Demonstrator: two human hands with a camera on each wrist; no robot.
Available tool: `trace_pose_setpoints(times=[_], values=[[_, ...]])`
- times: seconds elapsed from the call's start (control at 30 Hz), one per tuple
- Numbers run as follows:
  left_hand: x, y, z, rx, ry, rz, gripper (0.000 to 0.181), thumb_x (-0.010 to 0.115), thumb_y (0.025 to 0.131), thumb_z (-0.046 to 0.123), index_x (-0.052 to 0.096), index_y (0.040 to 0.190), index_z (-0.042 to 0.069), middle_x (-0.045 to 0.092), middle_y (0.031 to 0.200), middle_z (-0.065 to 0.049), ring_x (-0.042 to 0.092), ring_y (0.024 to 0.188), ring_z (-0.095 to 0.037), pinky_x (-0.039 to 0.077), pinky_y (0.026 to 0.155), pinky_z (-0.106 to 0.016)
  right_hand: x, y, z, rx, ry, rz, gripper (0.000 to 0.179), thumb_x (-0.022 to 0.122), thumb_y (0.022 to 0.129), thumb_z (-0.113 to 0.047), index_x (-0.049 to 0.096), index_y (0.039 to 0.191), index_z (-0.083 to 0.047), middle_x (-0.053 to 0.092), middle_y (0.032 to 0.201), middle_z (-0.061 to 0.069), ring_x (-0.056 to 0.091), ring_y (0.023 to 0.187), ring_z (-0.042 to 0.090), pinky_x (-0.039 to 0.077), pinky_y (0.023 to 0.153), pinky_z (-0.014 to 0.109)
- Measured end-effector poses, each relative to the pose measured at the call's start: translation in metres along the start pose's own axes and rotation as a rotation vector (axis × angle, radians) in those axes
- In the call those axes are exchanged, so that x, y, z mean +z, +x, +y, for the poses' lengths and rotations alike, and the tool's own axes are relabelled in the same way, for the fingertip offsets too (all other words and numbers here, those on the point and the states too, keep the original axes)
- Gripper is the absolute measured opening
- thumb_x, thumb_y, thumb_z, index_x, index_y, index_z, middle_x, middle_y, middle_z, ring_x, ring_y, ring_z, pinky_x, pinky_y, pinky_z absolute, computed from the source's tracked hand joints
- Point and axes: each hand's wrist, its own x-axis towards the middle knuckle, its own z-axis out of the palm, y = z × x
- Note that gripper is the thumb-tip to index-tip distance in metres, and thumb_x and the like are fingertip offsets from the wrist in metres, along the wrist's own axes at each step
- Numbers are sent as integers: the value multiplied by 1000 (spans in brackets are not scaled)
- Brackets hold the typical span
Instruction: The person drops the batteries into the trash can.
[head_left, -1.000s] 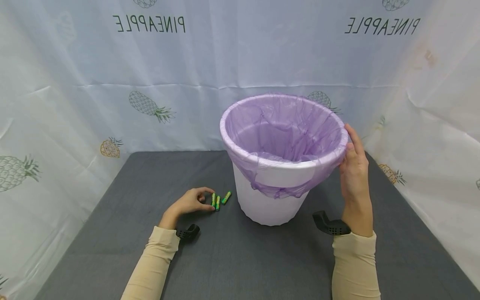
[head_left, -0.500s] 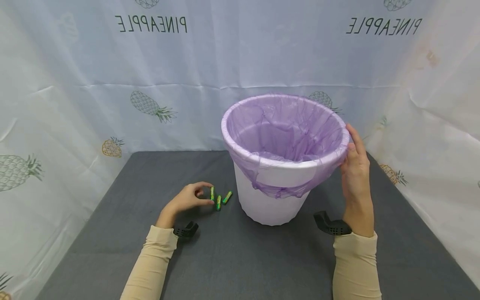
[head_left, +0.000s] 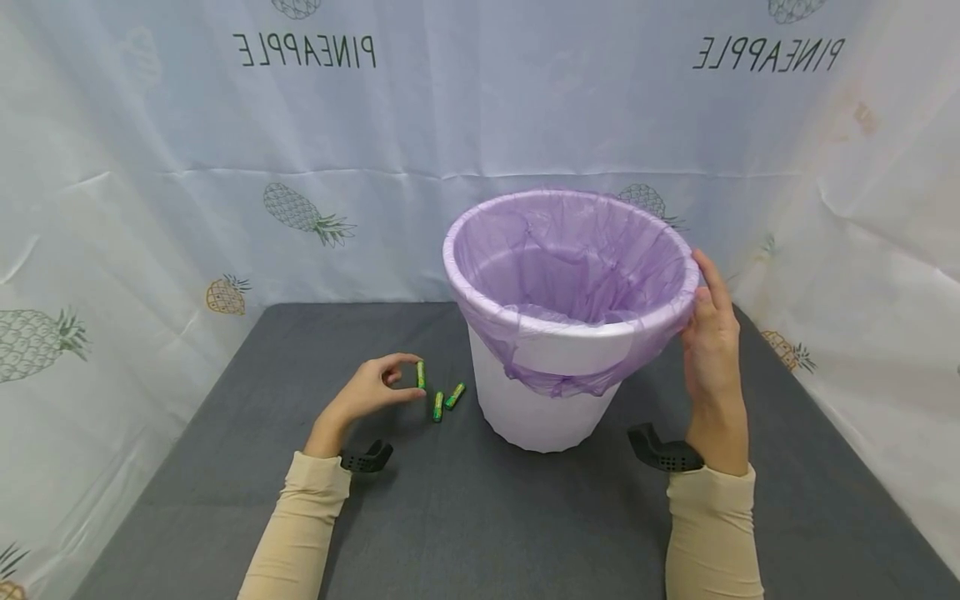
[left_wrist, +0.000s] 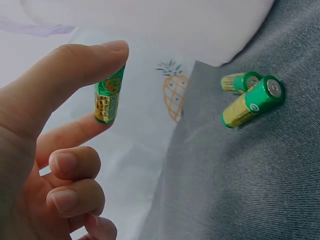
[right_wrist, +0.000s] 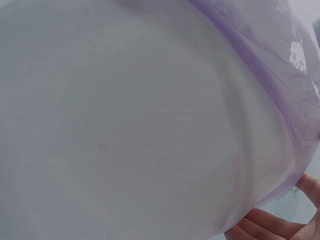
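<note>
My left hand [head_left: 372,387] pinches a green and gold battery [left_wrist: 108,95] between thumb and index fingertip, its other fingers curled. It is raised a little over the dark table, with two more batteries lying to its right: one upright in the head view [head_left: 438,407], the other slanted [head_left: 455,395]. A white trash bin [head_left: 540,425], lined with a thin purple bag [head_left: 525,283] folded over its rim, stands right of them. Against the bin's right side, at the rim, rests my right hand [head_left: 711,333], fingers extended along the outside; the right wrist view shows its fingertips partly hidden by the bin.
A dark grey cloth covers the table [head_left: 540,525]. White curtains [head_left: 390,125] with pineapple prints hang behind it and on both sides. The tall bin takes up the table's back middle.
My left hand has drawn a battery away from the other two, up and to the left. My right hand stays at the bin's rim.
</note>
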Motion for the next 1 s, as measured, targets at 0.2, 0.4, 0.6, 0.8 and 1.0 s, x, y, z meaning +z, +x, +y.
trace_pose_setpoints(times=[0.2, 0.4, 0.6, 0.8, 1.0], values=[[-3, -2, 6, 1, -8, 30, 50, 78, 80, 27, 61, 123, 9, 31, 71, 2, 26, 58, -4, 31, 58, -23, 1, 1, -1, -1, 11, 1, 49, 50, 101, -22, 40, 146, -8, 57, 127, -2, 59, 100, 5, 49, 84, 15], [-6, 1, 15, 9, -2, 52, 48, 77, 82, 24, 60, 125, 9, 30, 73, 1, 25, 57, -5, 31, 59, -23, 1, 1, 0, 2, 20, 8, 50, 52, 100, -24, 41, 146, -9, 57, 127, -2, 59, 102, 5, 49, 85, 15], [-12, 2, 30, 35, -26, 87, 46, 76, 83, 20, 59, 125, 9, 31, 75, -2, 25, 59, -8, 30, 59, -23, 2, 0, 2, 2, 20, -3, 50, 53, 99, -24, 42, 145, -9, 60, 121, -3, 59, 96, 4, 49, 82, 16], [-21, 0, 52, 93, -45, 128, 41, 76, 83, 21, 61, 120, 12, 30, 75, 0, 23, 59, -7, 29, 58, -23, 2, -1, 2, -1, 38, -3, 50, 53, 99, -24, 42, 145, -8, 61, 121, -2, 60, 96, 4, 50, 81, 16], [-29, 2, 76, 140, -70, 198, 40, 76, 83, 15, 60, 119, 7, 29, 76, 1, 22, 57, -6, 28, 56, -22, -1, 0, 2, -12, 60, -6, 47, 52, 99, -21, 44, 144, -8, 62, 111, -2, 58, 91, 4, 49, 79, 16]])
